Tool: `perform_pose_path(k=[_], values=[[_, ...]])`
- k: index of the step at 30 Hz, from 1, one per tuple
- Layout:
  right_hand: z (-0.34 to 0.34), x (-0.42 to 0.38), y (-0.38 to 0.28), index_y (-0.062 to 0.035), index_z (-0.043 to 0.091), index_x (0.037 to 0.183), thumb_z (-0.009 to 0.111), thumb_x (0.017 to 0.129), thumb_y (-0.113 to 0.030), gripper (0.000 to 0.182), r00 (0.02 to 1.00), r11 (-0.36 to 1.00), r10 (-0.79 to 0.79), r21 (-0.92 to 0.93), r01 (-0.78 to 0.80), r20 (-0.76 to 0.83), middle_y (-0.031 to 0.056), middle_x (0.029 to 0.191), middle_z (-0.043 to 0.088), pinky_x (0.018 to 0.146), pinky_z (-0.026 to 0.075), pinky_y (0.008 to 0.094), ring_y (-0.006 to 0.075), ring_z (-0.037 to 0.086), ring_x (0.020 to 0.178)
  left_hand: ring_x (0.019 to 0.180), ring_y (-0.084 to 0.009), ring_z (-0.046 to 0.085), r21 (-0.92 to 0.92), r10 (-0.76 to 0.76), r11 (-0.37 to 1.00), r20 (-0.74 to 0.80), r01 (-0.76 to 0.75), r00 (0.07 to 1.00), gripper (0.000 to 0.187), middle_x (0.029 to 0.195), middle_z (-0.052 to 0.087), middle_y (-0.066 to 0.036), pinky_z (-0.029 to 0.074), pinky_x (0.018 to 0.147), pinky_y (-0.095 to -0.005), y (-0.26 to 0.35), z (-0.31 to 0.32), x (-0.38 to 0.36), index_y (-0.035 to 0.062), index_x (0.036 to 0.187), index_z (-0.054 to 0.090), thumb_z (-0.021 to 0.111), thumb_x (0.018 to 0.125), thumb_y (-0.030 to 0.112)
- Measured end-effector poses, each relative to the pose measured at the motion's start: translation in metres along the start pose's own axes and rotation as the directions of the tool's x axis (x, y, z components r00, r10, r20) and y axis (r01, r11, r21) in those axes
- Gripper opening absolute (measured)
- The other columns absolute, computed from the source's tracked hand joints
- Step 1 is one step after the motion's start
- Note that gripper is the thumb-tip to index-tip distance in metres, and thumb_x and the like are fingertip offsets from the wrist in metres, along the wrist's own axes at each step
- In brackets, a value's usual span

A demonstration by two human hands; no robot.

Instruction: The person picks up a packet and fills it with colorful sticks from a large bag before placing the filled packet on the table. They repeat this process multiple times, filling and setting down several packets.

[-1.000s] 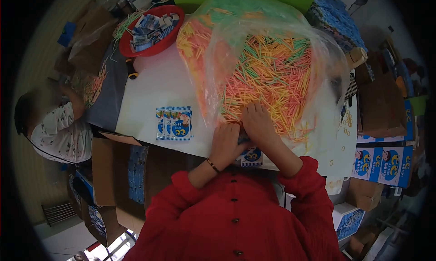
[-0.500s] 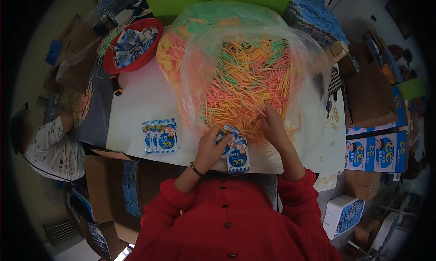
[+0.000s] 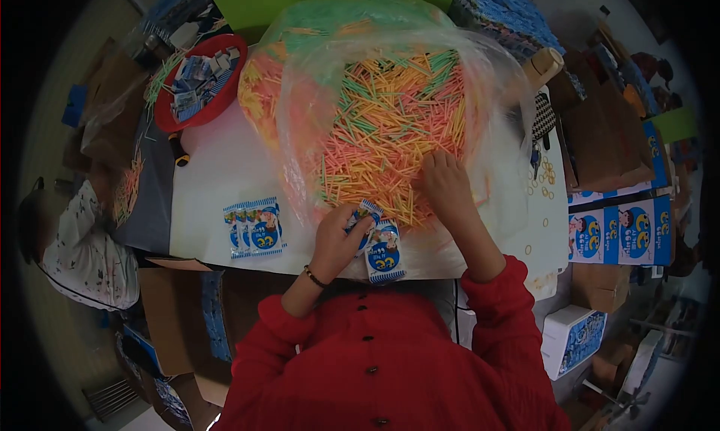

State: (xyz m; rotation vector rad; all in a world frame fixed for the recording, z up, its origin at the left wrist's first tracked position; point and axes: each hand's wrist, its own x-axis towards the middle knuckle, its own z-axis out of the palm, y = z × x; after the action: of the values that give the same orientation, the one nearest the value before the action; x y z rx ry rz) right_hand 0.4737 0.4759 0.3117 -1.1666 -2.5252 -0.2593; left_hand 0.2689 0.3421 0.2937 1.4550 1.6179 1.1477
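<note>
Left hand (image 3: 339, 238) pinching packet (image 3: 362, 219), another packet (image 3: 385, 255) just beside; right hand (image 3: 442, 180) at sticks (image 3: 390, 123), fingers curled, hold unclear.

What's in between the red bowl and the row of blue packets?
Mostly bare white table, plus a black and yellow handle right by the red bowl, above the row of blue packets in the head view.
</note>
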Motion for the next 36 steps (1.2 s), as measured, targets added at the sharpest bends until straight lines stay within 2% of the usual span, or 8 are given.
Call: perform_pose_path(k=[4,10,13,15,21,28,32,36], values=[[0.011,0.004,-0.002,-0.0041,0.055,0.086,0.065,0.072,-0.018,0.022,0.993,0.969,-0.050,-0.237,0.074,0.107,0.0104,0.087,0.055,0.078,0.046,0.0356,0.0243,0.056,0.085,0.072,-0.0315,0.059,0.000,0.040,0.999,0.008,-0.040,0.999,0.021,0.079,0.061,-0.015,0.046,0.065,-0.0368,0.001,0.002,0.001,0.0006,0.092,0.062,0.067,0.084,0.020],[0.012,-0.001,0.023,-0.0015,0.055,0.091,0.056,0.074,-0.004,0.017,0.990,0.987,-0.130,0.107,0.124,0.057,0.0134,0.088,0.057,0.078,0.045,0.0399,0.0270,0.056,0.086,0.068,-0.0166,0.062,-0.169,-0.019,0.986,-0.020,0.016,1.000,0.020,0.075,0.064,-0.010,0.047,0.060,-0.0294,0.007,0.001,-0.001,0.0005,0.096,0.063,0.069,0.084,0.016],[0.005,-0.012,0.034,-0.0010,0.052,0.097,0.056,0.077,0.002,0.021,0.992,0.943,0.029,0.333,0.014,-0.126,0.0145,0.090,0.057,0.079,0.046,0.0371,0.0281,0.056,0.088,0.070,-0.0084,0.062,-0.263,-0.078,0.962,-0.003,0.074,0.997,0.017,0.078,0.066,-0.006,0.048,0.060,-0.0243,0.010,-0.005,-0.003,0.0007,0.097,0.063,0.069,0.086,0.012],[-0.006,-0.024,0.039,-0.0021,0.050,0.102,0.054,0.088,0.000,0.015,0.934,0.676,0.357,0.691,-0.256,-0.004,0.0118,0.092,0.058,0.081,0.046,0.0328,0.0233,0.057,0.090,0.070,-0.0063,0.062,-0.313,-0.097,0.945,0.013,0.096,0.995,0.015,0.080,0.067,-0.004,0.048,0.061,-0.0222,0.015,-0.007,-0.002,0.0010,0.097,0.064,0.068,0.087,0.011],[-0.007,-0.066,0.052,-0.0031,0.050,0.105,0.046,0.100,-0.015,0.013,0.730,0.211,0.682,0.967,-0.143,-0.041,0.0067,0.097,0.060,0.087,0.045,0.0286,0.0139,0.057,0.091,0.070,-0.0051,0.062,-0.341,-0.026,0.940,-0.053,0.006,0.998,0.015,0.079,0.068,-0.003,0.048,0.061,-0.0215,0.010,-0.003,-0.001,0.0007,0.099,0.063,0.068,0.087,0.009],[0.024,-0.081,0.057,-0.0029,0.051,0.104,0.046,0.100,-0.015,0.014,0.716,0.270,0.696,0.906,-0.327,0.051,0.0071,0.100,0.060,0.086,0.044,0.0253,0.0139,0.057,0.091,0.071,-0.0046,0.061,-0.280,-0.019,0.960,0.000,0.018,1.000,0.014,0.079,0.068,-0.002,0.048,0.063,-0.0212,0.005,0.001,0.000,0.0010,0.099,0.064,0.067,0.088,0.008],[0.021,-0.075,0.078,-0.0027,0.052,0.103,0.044,0.102,-0.019,0.018,0.670,0.149,0.743,0.971,-0.188,0.016,0.0062,0.096,0.061,0.079,0.046,0.0263,0.0134,0.058,0.087,0.073,-0.0053,0.062,-0.370,-0.037,0.929,-0.020,0.028,0.999,0.015,0.083,0.068,-0.003,0.049,0.064,-0.0210,0.009,-0.001,0.003,0.0003,0.101,0.063,0.067,0.088,0.007],[-0.021,-0.060,0.075,-0.0037,0.052,0.101,0.044,0.102,-0.024,0.021,0.683,0.378,0.723,0.767,-0.518,0.104,0.0071,0.085,0.061,0.063,0.045,0.0364,0.0207,0.062,0.080,0.075,-0.0059,0.063,-0.446,-0.048,0.894,-0.043,0.024,0.998,0.015,0.086,0.068,-0.004,0.050,0.065,-0.0209,0.015,-0.006,0.003,-0.0006,0.101,0.062,0.066,0.089,0.006]])
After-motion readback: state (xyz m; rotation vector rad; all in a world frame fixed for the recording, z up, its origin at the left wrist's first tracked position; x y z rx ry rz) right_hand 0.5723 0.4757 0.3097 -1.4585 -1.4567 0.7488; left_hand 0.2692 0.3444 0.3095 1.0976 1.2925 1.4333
